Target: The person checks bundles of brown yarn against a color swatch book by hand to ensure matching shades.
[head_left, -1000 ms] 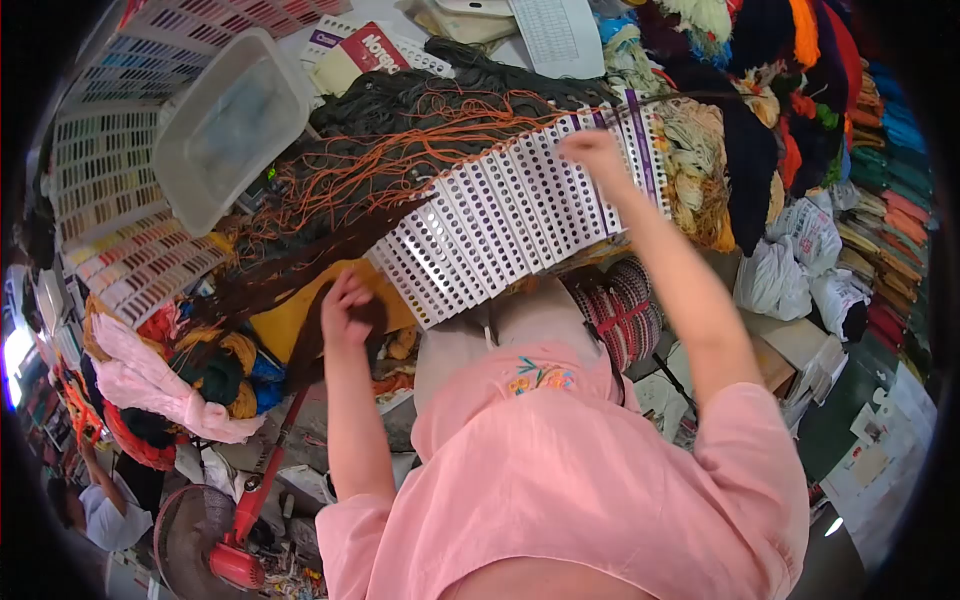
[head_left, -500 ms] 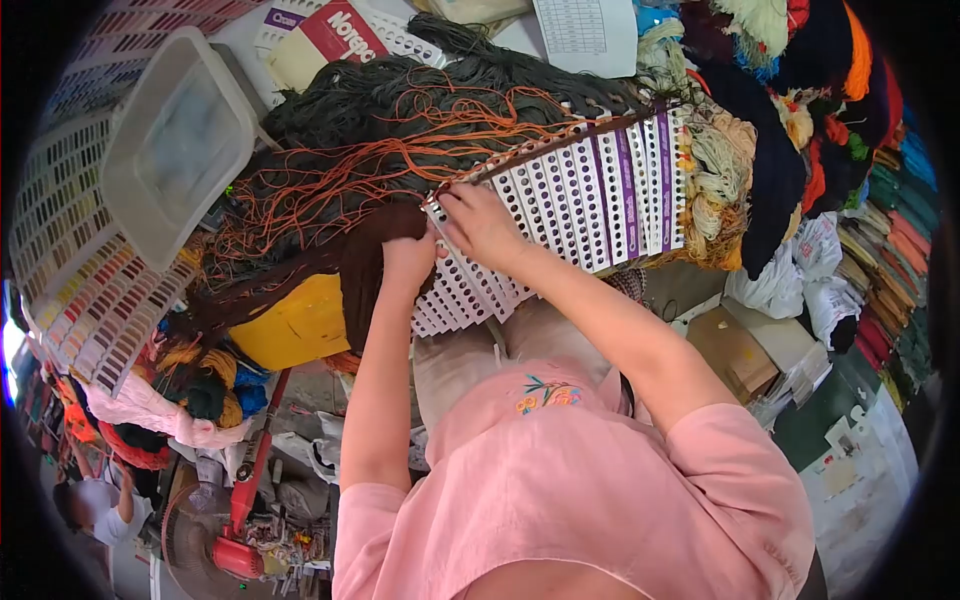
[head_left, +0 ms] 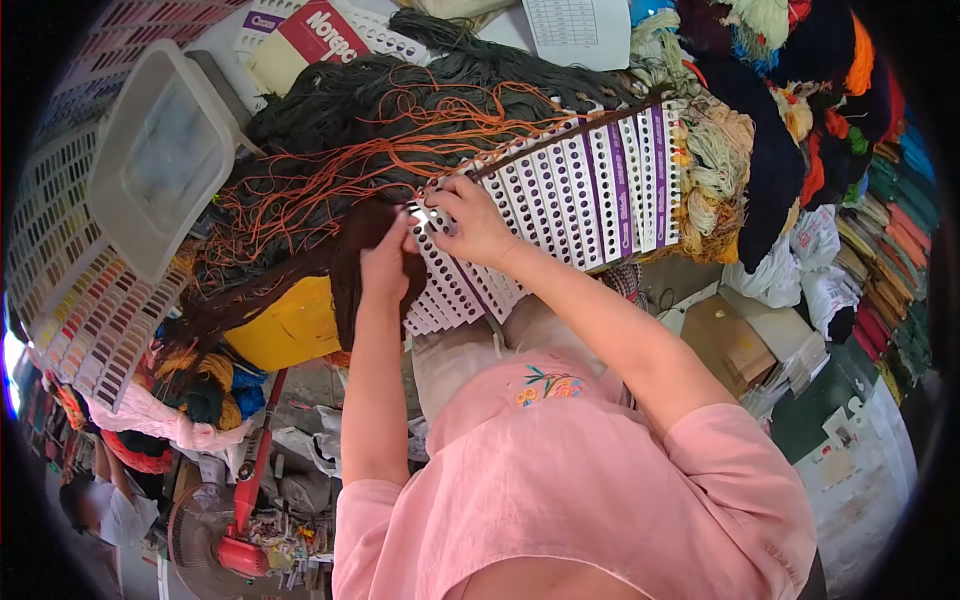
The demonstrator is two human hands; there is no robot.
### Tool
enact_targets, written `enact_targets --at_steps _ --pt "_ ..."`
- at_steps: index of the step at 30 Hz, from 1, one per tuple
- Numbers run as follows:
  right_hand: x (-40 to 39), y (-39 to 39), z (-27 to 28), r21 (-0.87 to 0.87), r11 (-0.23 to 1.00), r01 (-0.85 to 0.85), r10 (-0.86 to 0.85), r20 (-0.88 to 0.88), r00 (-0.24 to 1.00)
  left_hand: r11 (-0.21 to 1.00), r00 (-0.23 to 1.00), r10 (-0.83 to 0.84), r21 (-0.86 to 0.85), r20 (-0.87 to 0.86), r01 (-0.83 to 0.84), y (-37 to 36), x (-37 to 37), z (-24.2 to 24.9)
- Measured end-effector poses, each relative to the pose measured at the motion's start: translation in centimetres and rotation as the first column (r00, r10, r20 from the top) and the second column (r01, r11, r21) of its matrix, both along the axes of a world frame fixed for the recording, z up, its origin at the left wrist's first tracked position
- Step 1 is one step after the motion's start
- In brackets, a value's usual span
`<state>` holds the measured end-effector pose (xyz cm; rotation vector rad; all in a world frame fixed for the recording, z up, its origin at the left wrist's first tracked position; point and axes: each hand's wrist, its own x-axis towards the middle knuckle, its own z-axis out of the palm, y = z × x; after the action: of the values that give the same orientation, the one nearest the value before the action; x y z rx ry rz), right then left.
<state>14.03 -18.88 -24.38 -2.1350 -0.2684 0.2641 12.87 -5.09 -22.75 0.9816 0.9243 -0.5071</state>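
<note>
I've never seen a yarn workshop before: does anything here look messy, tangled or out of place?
Yes. Loose orange threads sprawl in a tangle over the dark yarn pile, not bundled. The clear plastic bin sits tilted, leaning on the colour sample cards.

Tangled dark and orange yarn (head_left: 400,120) crowds the far side of the perforated card (head_left: 570,200); plastic bin (head_left: 160,160) blocks left; bare card surface right stays passable.

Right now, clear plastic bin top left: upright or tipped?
Tipped. The clear plastic bin leans on its side against the colour cards, open mouth facing the camera. It looks empty, though contents are hard to tell.
</note>
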Motion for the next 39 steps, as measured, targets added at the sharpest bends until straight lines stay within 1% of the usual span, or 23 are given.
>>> enact_targets --at_steps 1,2,4,7,11,13,15,16,17,19,20,22,23,25,27,28,30,32,33,34,36,38,39 --pt "0.0 0.0 -0.2 0.000 1.000 0.007 -0.007 0.000 1.000 0.978 0.992 0.126 -0.166 -0.019 -0.127 0.9 -0.2 0.4" --pt "0.0 0.0 -0.4 -0.017 1.000 -0.004 0.004 0.011 1.000 0.848 0.954 0.269 -0.437 -0.131 -0.299 2.4 -1.2 -0.4" --pt "0.1 0.1 -0.2 -0.025 0.999 -0.024 0.023 -0.013 1.000 0.617 0.923 0.353 -0.704 -0.152 -0.352 3.9 -1.7 0.9" --pt "0.3 0.2 -0.3 -0.106 0.994 -0.012 0.008 -0.041 0.999 0.563 0.941 0.327 -0.783 -0.083 -0.265 4.4 -1.0 0.9" --pt "0.3 0.5 -0.9 -0.166 0.985 0.055 -0.066 -0.059 0.996 0.749 0.993 0.113 -0.654 -0.030 -0.105 2.9 0.8 0.1" --pt "0.5 0.3 -1.1 -0.157 0.987 0.042 -0.057 -0.087 0.995 0.868 0.999 -0.033 -0.496 0.002 0.030 1.9 1.4 0.5" --pt "0.7 -0.1 -1.5 -0.024 0.995 0.093 -0.095 -0.104 0.990 0.920 0.975 -0.222 -0.325 0.026 0.218 1.2 1.9 1.0" --pt "0.7 -0.5 -1.6 0.055 0.991 0.125 -0.118 -0.123 0.985 0.918 0.941 -0.336 -0.208 0.039 0.337 0.8 1.9 1.1" --pt "0.8 -0.9 -1.2 0.083 0.987 0.139 -0.121 -0.193 0.974 0.862 0.859 -0.506 -0.024 -0.080 0.506 0.3 1.5 0.7" --pt "0.7 -1.3 -1.0 0.125 0.981 0.146 -0.101 -0.309 0.946 0.757 0.755 -0.651 -0.001 -0.083 0.653 0.3 0.2 -1.6" --pt "0.3 -1.0 -1.5 0.129 0.988 0.090 -0.053 -0.263 0.963 0.804 0.819 -0.572 0.226 0.045 0.549 0.3 -0.2 -1.2" --pt "0.5 -0.5 -1.2 0.021 0.999 0.032 -0.027 -0.194 0.981 0.790 0.835 -0.469 0.285 -0.289 0.542 1.4 0.9 2.3" --pt "0.4 -0.3 -1.4 -0.067 0.998 0.002 -0.009 -0.104 0.995 0.897 0.936 -0.326 0.267 -0.135 0.351 3.3 0.1 1.5" --pt "0.5 0.1 -1.1 -0.109 0.994 -0.011 -0.004 -0.141 0.990 0.946 0.923 -0.247 0.132 -0.294 0.296 8.7 -0.4 3.2" --pt "0.9 0.4 -0.5 -0.151 0.988 -0.046 -0.003 -0.308 0.951 0.996 0.969 -0.070 0.032 -0.236 0.079 17.1 -3.0 2.3" --pt "0.9 0.4 -0.5 -0.154 0.987 -0.051 0.006 -0.281 0.960 1.000 0.986 -0.015 -0.029 -0.166 0.010 20.6 -3.5 3.7" --pt "1.1 0.4 -0.4 -0.174 0.983 -0.055 0.003 -0.286 0.958 0.954 0.955 0.293 0.085 -0.054 -0.288 26.4 -4.8 5.9" --pt "1.2 0.5 0.2 -0.185 0.981 -0.062 0.004 -0.298 0.955 0.807 0.811 0.586 -0.096 -0.003 -0.583 32.4 -6.5 6.6" --pt "1.3 0.4 0.2 -0.165 0.984 -0.066 0.004 -0.350 0.937 0.791 0.795 0.604 -0.160 0.053 -0.590 32.6 -6.9 8.1" --pt "1.1 0.4 -0.1 -0.176 0.982 -0.072 0.019 -0.283 0.959 0.730 0.733 0.675 0.071 0.083 -0.680 32.6 -7.0 8.9" --pt "0.8 0.3 0.6 -0.136 0.989 -0.059 0.014 -0.313 0.950 0.892 0.890 0.433 0.076 0.142 -0.446 25.2 -5.7 14.0" --pt "-0.3 0.2 1.2 -0.094 0.995 -0.022 -0.001 -0.239 0.971 0.952 0.951 0.301 0.024 0.075 -0.304 22.3 -7.8 13.9" --pt "-1.1 0.5 1.4 -0.066 0.998 -0.007 -0.008 -0.218 0.976 0.962 0.969 0.232 -0.166 0.083 -0.216 19.1 -8.0 14.9"
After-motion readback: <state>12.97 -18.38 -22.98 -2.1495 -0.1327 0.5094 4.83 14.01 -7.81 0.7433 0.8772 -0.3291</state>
